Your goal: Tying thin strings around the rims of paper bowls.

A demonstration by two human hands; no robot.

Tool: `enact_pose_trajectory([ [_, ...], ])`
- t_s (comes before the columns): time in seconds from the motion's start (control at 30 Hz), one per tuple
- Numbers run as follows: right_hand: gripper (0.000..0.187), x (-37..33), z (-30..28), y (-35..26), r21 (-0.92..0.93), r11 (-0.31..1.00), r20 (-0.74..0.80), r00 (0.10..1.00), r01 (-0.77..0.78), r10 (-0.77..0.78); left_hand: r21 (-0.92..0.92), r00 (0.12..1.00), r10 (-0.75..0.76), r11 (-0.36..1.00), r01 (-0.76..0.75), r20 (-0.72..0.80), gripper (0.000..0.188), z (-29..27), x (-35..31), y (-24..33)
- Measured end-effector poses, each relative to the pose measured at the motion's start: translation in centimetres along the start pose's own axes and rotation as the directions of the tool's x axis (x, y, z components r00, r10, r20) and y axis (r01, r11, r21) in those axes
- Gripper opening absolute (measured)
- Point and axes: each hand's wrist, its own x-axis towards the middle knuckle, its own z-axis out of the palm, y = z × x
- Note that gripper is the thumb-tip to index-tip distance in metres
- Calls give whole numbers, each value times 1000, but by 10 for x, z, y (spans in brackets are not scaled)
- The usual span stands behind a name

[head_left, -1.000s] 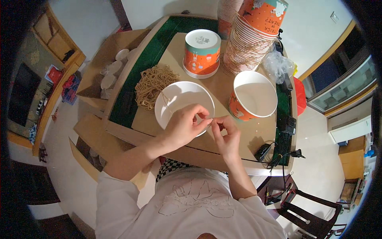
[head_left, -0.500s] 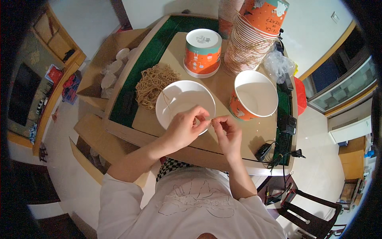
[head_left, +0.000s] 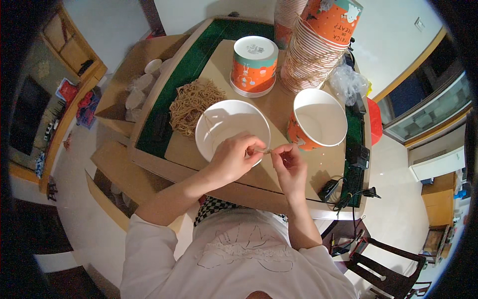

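Observation:
My left hand (head_left: 236, 157) and my right hand (head_left: 290, 167) meet over the near rim of a white paper bucket (head_left: 244, 112). Both pinch a thin tan cord (head_left: 269, 151), which looks knotted or bunched between the fingertips. Part of the same tan cord seems to loop down inside the bucket's left side. Just beyond its rim, a tangled heap of tan cords (head_left: 195, 107) lies on the cardboard sheet (head_left: 209, 62). Right of my hands stands an open orange paper bucket (head_left: 318, 119) with a white inside.
An upside-down orange-and-green bucket (head_left: 254, 67) and a tall leaning stack of buckets (head_left: 313, 57) stand at the back. Black cables and adapters (head_left: 343, 192) lie at the right edge. Cardboard boxes (head_left: 119, 94) sit on the left, a dark chair (head_left: 388, 264) at lower right.
My fingertips have drawn slightly apart, the right hand shifting a little to the right, so more of the cord shows between them. The buckets and heap stay put.

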Motion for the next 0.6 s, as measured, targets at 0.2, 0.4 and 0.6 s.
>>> enact_pose_trajectory([
  [0.2, 5, 1, 0, 4, 54, 997, 44, 998, -50, 47, -155, 993, -82, 983, 94, 82, 11, -1, 6, 5],
  [0.4, 5, 2, 0, 2, 61, 996, 60, 996, -68, 65, -225, 991, -36, 972, 64, 126, 10, -2, 10, -3],
  [0.6, 5, 1, 0, 3, 96, 992, 77, 994, -85, 78, -306, 991, -130, 943, 134, 33, 11, 3, 7, -7],
])
